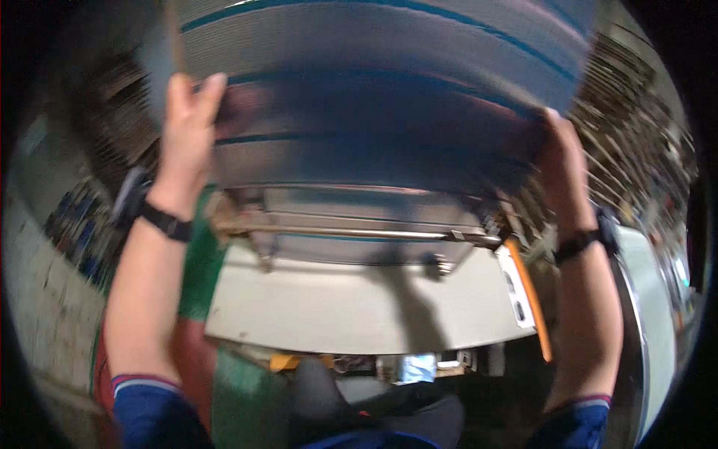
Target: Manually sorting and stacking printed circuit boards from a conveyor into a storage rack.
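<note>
A wide, glossy grey sheet with blue stripes [374,90] fills the upper middle of the head view, raised in front of me. My left hand [191,112] grips its left edge, with the thumb on the near face. At the opposite edge my right hand [562,153] is closed on the sheet, its fingers partly dark and hidden. Below the sheet lies a pale machine top [321,307] crossed by a metal rod [336,233]. Behind the rod shows more grey, blue-lined material, blurred.
An orange strip with a switch panel [518,292] borders the machine's right side. Small items lie on a shelf [419,368] under its front edge. A pale-topped surface [651,299] stands at right. Racks [636,150] line the far right; the floor is green and red at left.
</note>
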`<state>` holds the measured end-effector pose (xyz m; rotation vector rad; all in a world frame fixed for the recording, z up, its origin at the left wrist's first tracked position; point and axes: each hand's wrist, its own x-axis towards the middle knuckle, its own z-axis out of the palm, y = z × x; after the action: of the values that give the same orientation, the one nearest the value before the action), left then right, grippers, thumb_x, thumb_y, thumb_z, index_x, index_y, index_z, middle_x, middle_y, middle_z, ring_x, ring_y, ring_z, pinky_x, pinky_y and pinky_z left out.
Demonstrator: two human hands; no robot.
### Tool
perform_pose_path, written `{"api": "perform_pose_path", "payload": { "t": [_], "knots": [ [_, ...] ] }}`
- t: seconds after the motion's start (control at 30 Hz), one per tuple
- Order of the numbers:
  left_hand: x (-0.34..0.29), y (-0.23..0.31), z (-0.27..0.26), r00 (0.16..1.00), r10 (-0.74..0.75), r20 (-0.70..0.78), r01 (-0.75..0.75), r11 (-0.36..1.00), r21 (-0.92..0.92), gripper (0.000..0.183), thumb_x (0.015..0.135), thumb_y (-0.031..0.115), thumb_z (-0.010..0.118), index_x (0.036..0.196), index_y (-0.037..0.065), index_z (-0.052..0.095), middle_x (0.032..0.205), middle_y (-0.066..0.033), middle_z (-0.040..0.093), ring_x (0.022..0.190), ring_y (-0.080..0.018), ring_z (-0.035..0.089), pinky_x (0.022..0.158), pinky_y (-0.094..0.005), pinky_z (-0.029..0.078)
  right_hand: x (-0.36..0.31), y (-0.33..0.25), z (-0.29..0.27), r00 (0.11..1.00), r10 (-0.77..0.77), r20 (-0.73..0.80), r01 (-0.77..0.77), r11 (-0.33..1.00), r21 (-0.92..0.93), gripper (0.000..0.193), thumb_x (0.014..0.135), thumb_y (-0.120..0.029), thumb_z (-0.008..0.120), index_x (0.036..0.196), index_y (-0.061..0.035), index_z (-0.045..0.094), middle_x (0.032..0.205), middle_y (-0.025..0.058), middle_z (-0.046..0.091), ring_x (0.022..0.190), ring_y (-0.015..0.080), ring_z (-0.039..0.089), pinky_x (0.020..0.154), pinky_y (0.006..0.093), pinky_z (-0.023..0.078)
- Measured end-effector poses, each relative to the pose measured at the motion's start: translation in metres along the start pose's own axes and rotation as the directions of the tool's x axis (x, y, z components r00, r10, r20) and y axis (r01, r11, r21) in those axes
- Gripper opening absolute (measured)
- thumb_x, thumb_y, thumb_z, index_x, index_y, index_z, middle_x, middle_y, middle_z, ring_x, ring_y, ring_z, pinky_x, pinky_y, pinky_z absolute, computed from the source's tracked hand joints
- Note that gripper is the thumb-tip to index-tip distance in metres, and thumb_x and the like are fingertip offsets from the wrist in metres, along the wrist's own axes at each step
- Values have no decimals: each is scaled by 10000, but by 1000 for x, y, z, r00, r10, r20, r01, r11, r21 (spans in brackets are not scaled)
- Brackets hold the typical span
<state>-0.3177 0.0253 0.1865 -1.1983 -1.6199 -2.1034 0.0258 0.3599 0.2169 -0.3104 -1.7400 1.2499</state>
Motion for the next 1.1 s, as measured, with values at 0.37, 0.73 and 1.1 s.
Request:
{"api": "perform_pose_path", "payload": {
  "t": [0.37,0.73,1.1],
  "knots": [
    [-14,6,-1,994,111,11,-107,976,-188,303,976,260,617,1134,65,446,1100,-39,550,1056,-113,518,953,-286,414,0,3,3,995,-65,-79,75,990,124,406,1010,-296,525,1284,3,511,1193,119,596,1084,197,566,946,355,439],
    [-29,-22,-12,997,-82,-7,80,990,-114,326,1014,324,543,1193,67,453,1203,-77,540,1116,-162,528,993,-333,419,-1,38,27,993,-101,-57,111,969,220,338,966,-238,614,1206,-4,570,1125,78,634,1034,147,562,934,301,422],
    [4,-5,-39,932,341,-122,-261,866,426,490,1000,307,551,1395,38,443,1359,-129,509,1300,-243,455,1114,-368,311,-37,54,-26,869,-399,-293,263,873,-410,193,955,-180,606,1028,-1,597,1097,101,592,1002,176,585,808,291,487]
  ]
}}
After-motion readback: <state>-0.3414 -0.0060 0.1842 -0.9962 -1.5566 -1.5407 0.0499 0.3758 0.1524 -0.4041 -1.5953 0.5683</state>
